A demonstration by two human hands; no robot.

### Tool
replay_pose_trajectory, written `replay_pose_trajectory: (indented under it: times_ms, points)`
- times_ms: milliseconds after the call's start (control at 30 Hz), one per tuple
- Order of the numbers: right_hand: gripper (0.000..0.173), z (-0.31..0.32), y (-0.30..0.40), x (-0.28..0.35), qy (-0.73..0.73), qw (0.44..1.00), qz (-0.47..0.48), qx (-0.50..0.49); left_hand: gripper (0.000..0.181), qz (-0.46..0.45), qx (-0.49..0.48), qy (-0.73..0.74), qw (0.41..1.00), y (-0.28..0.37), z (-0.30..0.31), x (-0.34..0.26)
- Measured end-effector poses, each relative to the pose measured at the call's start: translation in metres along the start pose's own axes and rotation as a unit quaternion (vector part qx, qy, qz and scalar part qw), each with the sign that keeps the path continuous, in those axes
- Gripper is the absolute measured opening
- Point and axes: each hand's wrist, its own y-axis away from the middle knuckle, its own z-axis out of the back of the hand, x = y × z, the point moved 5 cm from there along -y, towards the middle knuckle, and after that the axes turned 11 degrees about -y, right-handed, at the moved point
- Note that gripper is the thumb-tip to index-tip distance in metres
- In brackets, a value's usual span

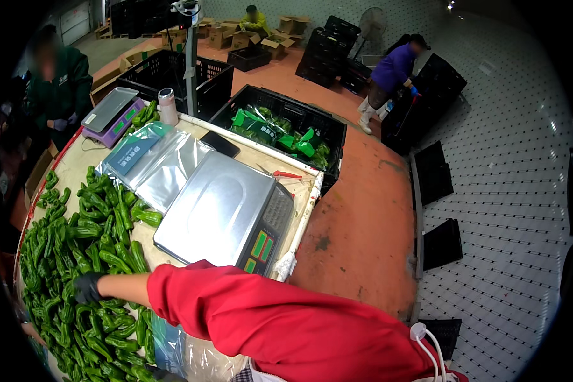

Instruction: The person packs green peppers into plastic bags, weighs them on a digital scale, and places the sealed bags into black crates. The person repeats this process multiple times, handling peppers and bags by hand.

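My right hand (88, 287), in a black glove and red sleeve, reaches into a large heap of green peppers (90, 334); its fingers are partly hidden, so its hold is unclear. A dark gloved shape at the bottom edge, seemingly my left hand (164, 376), lies beside the peppers, mostly cut off. Above my right arm stands a digital scale with a bare steel platter (215, 205). Printed clear plastic bags (157, 157) lie left of it, and more bags (172, 346) lie below my sleeve.
A purple scale (112, 119), a tumbler (167, 107), a dark phone-like object (220, 144) and red-handled scissors (286, 175) are on the table. Beyond its edge, a black crate (341, 164) holds bagged peppers. One person stands at the left; two others are farther back. A bare forearm shows at the lower left.
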Motion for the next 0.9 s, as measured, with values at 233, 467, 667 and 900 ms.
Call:
replay_pose_trajectory:
  times_ms: [233, 467, 667, 900]
  points:
    - [0.086, -0.065, 0.081, -0.055, 0.364, 0.915, 0.159, 0.065, 0.061, -0.010, 0.065, 0.072, 0.995, 0.010, 0.065, -0.049]
    - [0.062, -0.008, 0.057, -0.022, 0.436, 0.857, 0.187, -0.202, 0.059, -0.082, 0.013, 0.191, 0.978, 0.053, 0.070, -0.085]
    - [0.053, -0.057, 0.004, 0.017, 0.279, 0.905, 0.317, -0.048, 0.067, -0.126, -0.043, 0.201, 0.971, 0.064, 0.079, -0.083]
    - [0.075, -0.137, -0.043, -0.006, 0.456, 0.849, 0.172, 0.202, 0.070, -0.131, -0.043, 0.191, 0.972, 0.062, 0.083, -0.087]
